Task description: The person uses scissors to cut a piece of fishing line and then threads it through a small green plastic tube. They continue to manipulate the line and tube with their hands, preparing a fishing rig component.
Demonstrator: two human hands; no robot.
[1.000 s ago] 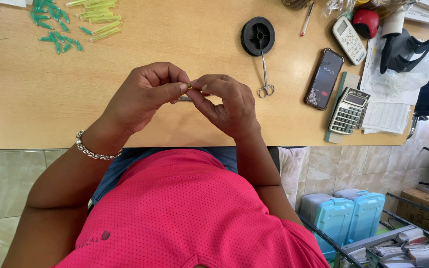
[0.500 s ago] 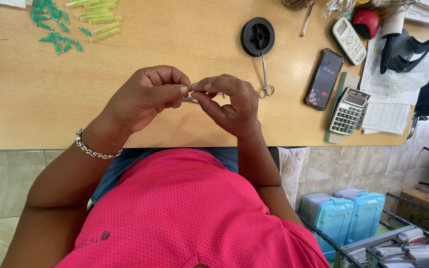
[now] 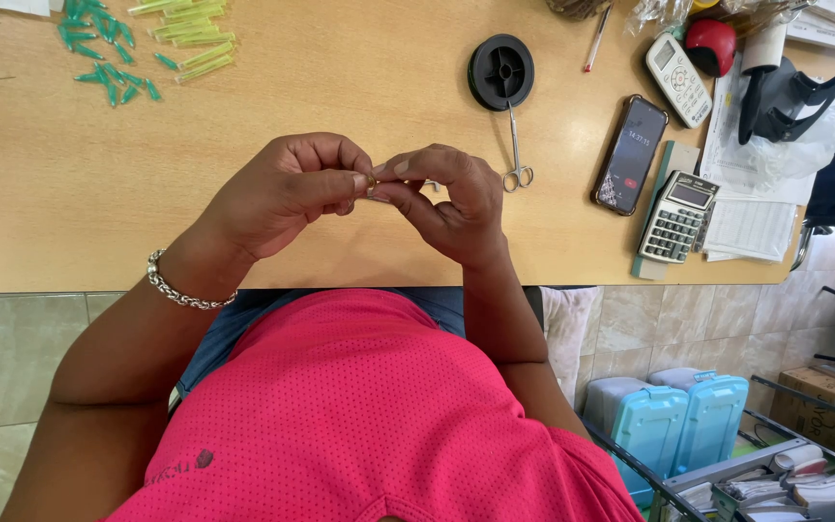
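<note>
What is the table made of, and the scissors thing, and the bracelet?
The table looks like wood or a wood-look laminate: tan, smooth, faint grain, slightly matte. The small scissors look like bare steel: thin, silvery, shiny. The bracelet on the left wrist seems to be metal too, with silvery links that catch the light, though it could be plated.

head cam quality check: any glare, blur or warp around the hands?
Head view: even daylight, soft shadows under the left hand and right hand; both are sharp, but the tiny gold-coloured piece pinched between them is too small to resolve. Mild glare on the black smartphone; the light wooden tabletop edge bows slightly.
</note>
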